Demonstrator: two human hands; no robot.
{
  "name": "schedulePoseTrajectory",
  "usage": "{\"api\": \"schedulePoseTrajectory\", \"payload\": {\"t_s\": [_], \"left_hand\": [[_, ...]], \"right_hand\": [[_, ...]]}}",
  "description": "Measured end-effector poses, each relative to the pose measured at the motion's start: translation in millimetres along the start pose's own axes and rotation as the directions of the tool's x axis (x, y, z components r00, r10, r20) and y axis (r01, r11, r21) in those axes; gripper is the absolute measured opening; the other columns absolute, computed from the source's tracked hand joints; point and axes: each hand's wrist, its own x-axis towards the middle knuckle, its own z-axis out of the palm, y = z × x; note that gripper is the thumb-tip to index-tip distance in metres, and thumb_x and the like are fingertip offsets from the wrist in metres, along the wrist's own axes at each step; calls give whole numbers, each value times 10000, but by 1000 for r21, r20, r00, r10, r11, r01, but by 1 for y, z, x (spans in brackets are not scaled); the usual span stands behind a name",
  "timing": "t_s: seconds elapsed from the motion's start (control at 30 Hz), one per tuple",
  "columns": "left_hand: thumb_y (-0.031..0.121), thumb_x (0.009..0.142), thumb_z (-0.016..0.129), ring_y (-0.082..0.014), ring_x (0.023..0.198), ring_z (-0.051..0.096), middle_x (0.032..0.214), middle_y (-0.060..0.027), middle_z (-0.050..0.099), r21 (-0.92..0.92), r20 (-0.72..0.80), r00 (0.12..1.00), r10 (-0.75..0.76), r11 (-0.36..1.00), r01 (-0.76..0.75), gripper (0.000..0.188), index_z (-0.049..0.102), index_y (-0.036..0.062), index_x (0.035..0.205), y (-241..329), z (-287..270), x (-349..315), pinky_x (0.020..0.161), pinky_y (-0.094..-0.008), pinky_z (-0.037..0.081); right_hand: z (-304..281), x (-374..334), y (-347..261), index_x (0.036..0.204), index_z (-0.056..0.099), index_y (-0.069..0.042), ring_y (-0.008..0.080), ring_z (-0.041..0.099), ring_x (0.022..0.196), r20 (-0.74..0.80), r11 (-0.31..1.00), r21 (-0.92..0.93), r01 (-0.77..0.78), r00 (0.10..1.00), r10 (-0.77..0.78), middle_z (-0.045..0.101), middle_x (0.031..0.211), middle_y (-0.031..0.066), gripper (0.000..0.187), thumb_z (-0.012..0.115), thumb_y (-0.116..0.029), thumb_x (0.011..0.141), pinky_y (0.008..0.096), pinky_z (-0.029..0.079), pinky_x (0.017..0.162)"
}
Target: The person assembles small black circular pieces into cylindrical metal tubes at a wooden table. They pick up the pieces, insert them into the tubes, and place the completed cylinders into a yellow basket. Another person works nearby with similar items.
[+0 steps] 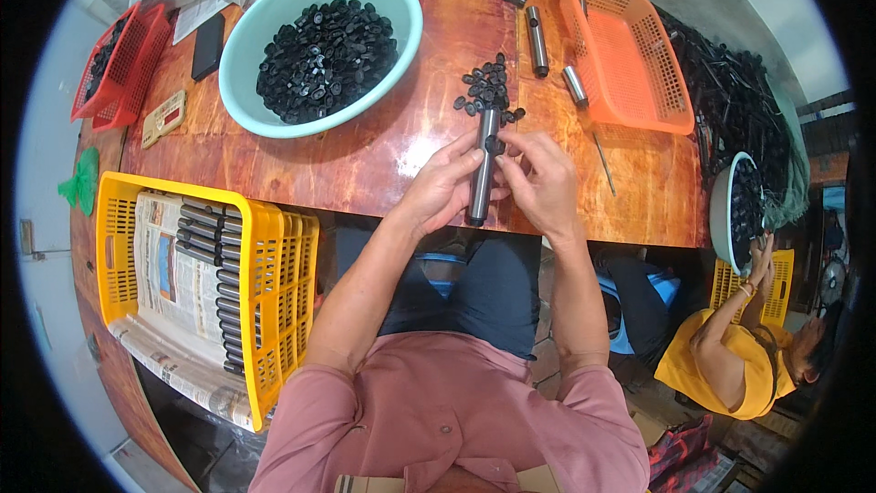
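A dark metal tube (481,187) with a black end stands out over the table's front edge, pointing toward me. My left hand (436,184) is closed round its left side, thumb on top. A small black oval cap (494,144) sits on the tube's side, and the thumb and forefinger of my right hand (546,184) pinch at it. Just beyond the tube's far end lies a loose pile of similar black caps (488,82). A large light-green basin (239,96) at the back left holds many more.
An orange basket (675,116) stands back right, beside loose tubes (537,41) and a thin rod (605,164). Left of my lap, a yellow crate (251,283) holds newspaper and stacked tubes. A red basket (119,110) is far left. At right, a co-worker (730,356) handles a basin (721,210).
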Motion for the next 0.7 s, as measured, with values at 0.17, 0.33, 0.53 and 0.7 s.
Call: {"api": "schedulePoseTrajectory", "payload": {"t_s": [0.17,0.33,0.53,0.7], "left_hand": [[142,1066,527,-257,1115,666,1271,-124,614,4,-3,1000,-19,1000,20,484,396,46,1522,0,-1,-2,934,-462,597],[116,1066,521,-240,1113,660,1271,-130,615,11,-6,1000,-19,1000,20,474,403,30,1517,-2,-5,-1,903,-428,603],[162,1070,540,-229,1160,646,1315,-136,608,90,-95,990,107,991,-99,428,457,23,1466,-8,-3,-1,947,-402,578],[182,1064,552,-227,1158,649,1295,-123,629,178,-184,972,145,978,-112,365,535,-2,1378,-11,-11,2,980,-369,552]], "right_hand": [[6,-2,6,1100,726,-24,297,700,829,8,989,-109,95,995,-95,688,954,145,265,733,-30,835,372,559,715],[7,-4,8,1119,738,-63,291,697,812,6,935,-296,197,979,-204,695,948,124,272,730,-92,849,383,556,690],[22,-10,12,1209,711,-99,267,695,771,-34,818,-456,350,912,-409,701,1051,131,386,674,-95,825,392,555,650],[24,-16,9,1217,704,-71,301,704,917,-116,979,-63,194,973,-200,668,1039,147,340,707,-94,878,392,588,759]]}}
